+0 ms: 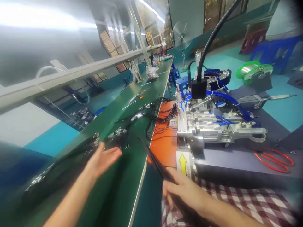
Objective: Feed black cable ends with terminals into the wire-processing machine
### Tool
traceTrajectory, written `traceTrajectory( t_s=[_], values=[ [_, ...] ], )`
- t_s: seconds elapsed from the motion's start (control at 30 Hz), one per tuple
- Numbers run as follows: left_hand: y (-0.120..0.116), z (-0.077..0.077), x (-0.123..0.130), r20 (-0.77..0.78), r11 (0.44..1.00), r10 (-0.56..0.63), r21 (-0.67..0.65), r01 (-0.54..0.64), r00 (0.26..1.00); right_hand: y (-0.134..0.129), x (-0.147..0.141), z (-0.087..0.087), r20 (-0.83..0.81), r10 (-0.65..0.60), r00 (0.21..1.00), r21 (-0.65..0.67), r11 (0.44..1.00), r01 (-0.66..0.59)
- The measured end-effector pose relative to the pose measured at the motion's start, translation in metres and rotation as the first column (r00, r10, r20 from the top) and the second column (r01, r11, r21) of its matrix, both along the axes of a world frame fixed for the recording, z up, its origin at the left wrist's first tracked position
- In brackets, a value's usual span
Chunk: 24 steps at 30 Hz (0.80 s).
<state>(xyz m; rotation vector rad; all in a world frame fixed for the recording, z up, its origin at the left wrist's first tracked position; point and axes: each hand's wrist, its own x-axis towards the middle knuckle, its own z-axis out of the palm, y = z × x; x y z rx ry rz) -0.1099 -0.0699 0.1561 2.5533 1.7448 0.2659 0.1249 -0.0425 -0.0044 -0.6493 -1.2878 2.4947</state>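
My left hand [104,159] hovers over the green bench with its fingers stretched out and nothing in it. Just beyond its fingertips lie a bundle of black cables with silvery ends [118,133] and a few small metal pieces [127,147]. My right hand [178,186] is wrapped round a bundle of black cables [156,162] near the bench's front edge; the bundle points forward and hangs down below the hand. More black cables [165,116] run across the orange plate [163,148] of the machine. At the left, another dark cable bundle [38,179] lies blurred.
A machine with metal cylinders [210,129] and blue tubes stands at the right. Red-handled scissors [274,160] lie on its grey base, with a green wire spool [254,72] behind. A shelf rail [78,74] crosses above the green bench [134,157]. A clear bag [151,74] sits farther back.
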Motion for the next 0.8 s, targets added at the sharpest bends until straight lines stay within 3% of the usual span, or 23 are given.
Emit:
traceTrajectory(
  t_s=[0.07, 0.13, 0.2, 0.3, 0.4, 0.53, 0.6, 0.7, 0.8],
  values=[
    [0.002, -0.026, 0.009, 0.021, 0.998, -0.029, -0.050, 0.030, 0.999, -0.004, -0.015, -0.019, 0.026, 0.044, 0.999, -0.106, 0.994, -0.041],
    [0.000, -0.057, 0.025, 0.038, 0.990, -0.079, -0.113, 0.083, 0.996, -0.005, -0.015, -0.038, 0.073, 0.039, 0.997, -0.086, 0.996, -0.032],
    [-0.003, -0.089, 0.043, 0.006, 0.956, -0.197, -0.222, 0.193, 0.980, -0.003, -0.003, -0.052, 0.151, 0.031, 0.988, -0.021, 0.999, -0.028],
    [-0.005, -0.122, 0.061, -0.065, 0.888, -0.357, -0.333, 0.317, 0.932, 0.003, 0.025, -0.061, 0.273, 0.143, 0.951, -0.087, 0.988, -0.123],
    [0.000, -0.133, 0.059, -0.073, 0.841, -0.494, -0.291, 0.456, 0.866, 0.008, 0.052, -0.057, 0.302, 0.165, 0.939, -0.060, 0.986, -0.154],
    [0.009, -0.126, 0.044, 0.066, 0.817, -0.555, -0.142, 0.558, 0.829, 0.013, 0.080, -0.038, 0.304, 0.051, 0.951, 0.141, 0.985, -0.098],
    [0.014, -0.122, 0.039, 0.208, 0.856, -0.486, -0.080, 0.510, 0.849, 0.018, 0.087, -0.026, 0.324, -0.024, 0.946, 0.220, 0.974, -0.050],
    [0.020, -0.119, 0.042, 0.465, 0.974, -0.151, -0.082, 0.212, 0.873, 0.029, 0.084, -0.010, 0.289, -0.170, 0.942, 0.245, 0.964, 0.099],
    [0.021, -0.125, 0.051, 0.558, 0.967, 0.187, -0.252, -0.050, 0.809, 0.040, 0.063, 0.003, 0.184, -0.367, 0.912, 0.254, 0.914, 0.317]
  ],
)
